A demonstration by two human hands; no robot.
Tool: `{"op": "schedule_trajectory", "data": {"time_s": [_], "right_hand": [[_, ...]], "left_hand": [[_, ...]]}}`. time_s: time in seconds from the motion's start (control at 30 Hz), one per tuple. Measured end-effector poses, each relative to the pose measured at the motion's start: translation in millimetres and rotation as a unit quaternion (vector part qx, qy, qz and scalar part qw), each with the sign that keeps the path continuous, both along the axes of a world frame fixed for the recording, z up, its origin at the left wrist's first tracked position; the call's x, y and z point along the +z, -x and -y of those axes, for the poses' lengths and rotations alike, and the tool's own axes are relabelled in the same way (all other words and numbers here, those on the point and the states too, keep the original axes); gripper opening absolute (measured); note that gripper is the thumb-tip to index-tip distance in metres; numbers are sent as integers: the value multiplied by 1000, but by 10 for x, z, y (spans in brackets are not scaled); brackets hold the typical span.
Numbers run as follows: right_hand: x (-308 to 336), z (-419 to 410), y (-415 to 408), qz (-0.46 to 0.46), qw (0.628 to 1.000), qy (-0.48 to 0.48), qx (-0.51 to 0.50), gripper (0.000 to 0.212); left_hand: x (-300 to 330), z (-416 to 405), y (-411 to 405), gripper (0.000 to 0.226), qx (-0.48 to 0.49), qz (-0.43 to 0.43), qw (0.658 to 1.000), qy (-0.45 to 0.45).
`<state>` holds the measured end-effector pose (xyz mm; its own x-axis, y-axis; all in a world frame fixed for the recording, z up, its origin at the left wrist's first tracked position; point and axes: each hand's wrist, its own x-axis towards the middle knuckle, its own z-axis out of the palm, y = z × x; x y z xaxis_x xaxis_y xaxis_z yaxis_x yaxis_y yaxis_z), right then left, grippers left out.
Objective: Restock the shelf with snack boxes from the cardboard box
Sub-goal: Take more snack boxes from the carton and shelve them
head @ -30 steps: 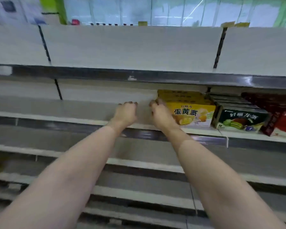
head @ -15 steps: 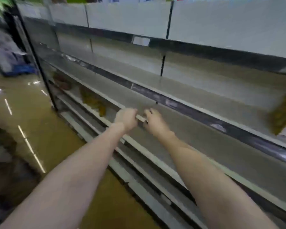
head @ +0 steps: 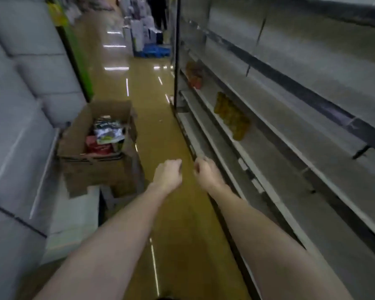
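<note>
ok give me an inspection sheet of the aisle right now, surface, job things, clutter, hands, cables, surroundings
surface: shelf on the right, mostly bare boards
job's things: open cardboard box to the left of the aisle, packs inside; yellow boxes and a blurred reddish pack on the shelf
clutter: nothing seen
hands: left hand and right hand out in front over the floor, fingers loosely curled, holding nothing
cables: nothing seen
surroundings: glossy tan floor; grey stacked packs at left; blue pallet of goods at the far end

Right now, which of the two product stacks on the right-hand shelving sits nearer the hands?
The yellow stack: it sits closer along the shelf to both hands than the reddish stack, which lies farther down the aisle.
</note>
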<state>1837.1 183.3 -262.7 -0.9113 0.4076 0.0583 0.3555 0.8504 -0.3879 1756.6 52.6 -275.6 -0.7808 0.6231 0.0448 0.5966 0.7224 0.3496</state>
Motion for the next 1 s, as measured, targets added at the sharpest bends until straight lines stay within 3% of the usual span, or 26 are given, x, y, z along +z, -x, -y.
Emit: {"op": "schedule_trajectory", "data": {"time_s": [0.4, 0.57, 0.8, 1.0], "right_hand": [[-596, 924, 1853, 23, 980, 50, 192, 8], [-762, 933, 2832, 29, 969, 72, 235, 15], [-951, 697, 4295, 56, 954, 135, 263, 29], [-1150, 539, 5156, 92, 944, 109, 298, 35]], "left_hand": [[-530, 1261, 1379, 19, 197, -9, 980, 5], [-618, 1281, 2212, 24, 247, 11, 969, -12], [-746, 1063, 3551, 25, 275, 37, 960, 40], [-784, 939, 4375, 33, 284, 64, 953, 81]]}}
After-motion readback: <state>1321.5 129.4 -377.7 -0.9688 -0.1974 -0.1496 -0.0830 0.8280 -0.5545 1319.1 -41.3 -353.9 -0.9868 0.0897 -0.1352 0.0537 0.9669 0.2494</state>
